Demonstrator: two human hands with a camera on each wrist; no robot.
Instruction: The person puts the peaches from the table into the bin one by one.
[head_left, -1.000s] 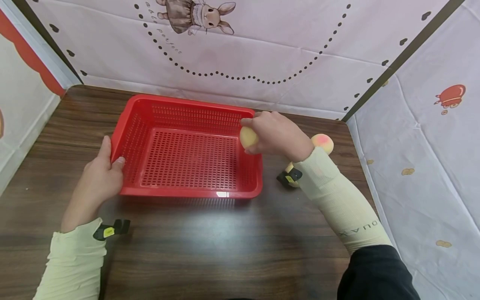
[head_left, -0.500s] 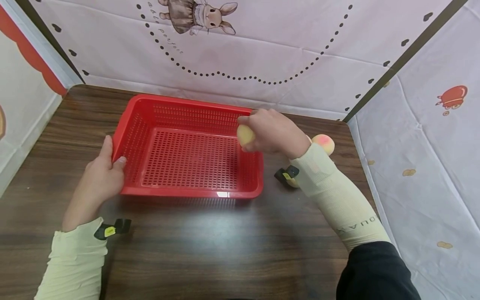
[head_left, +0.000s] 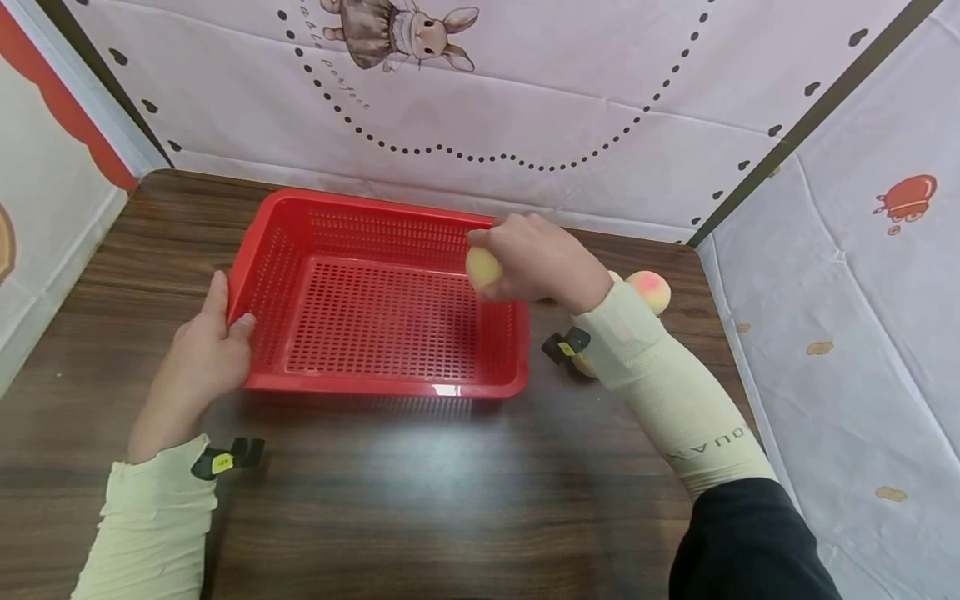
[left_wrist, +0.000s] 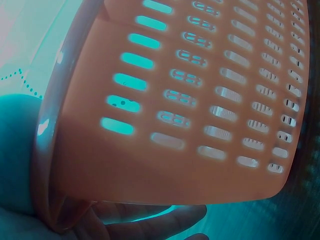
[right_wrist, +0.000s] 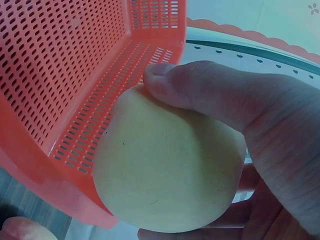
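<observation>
A red perforated plastic basket [head_left: 382, 387] sits on the wooden table with a bare bottom. My left hand [head_left: 204, 354] grips its left rim, thumb over the edge; in the left wrist view the fingers reach under the basket's side wall [left_wrist: 105, 172]. Over the right end of the basket, my right hand [head_left: 542, 262] holds a pale yellow peach [head_left: 482, 268]. Close up in the right wrist view, the thumb lies across the top of that peach [right_wrist: 167, 165] and the other fingers curl beneath it, partly hidden.
Right of the basket, a pink-topped peach [head_left: 649, 292] lies on the table [head_left: 420, 517]. Another peach [head_left: 583, 365] is mostly hidden by the right wrist strap and sleeve. Printed cloth walls [head_left: 525, 108] close off the back and both sides.
My right hand has drifted slightly left with the peach, a little farther over the basket. The left hand keeps its grip on the rim.
</observation>
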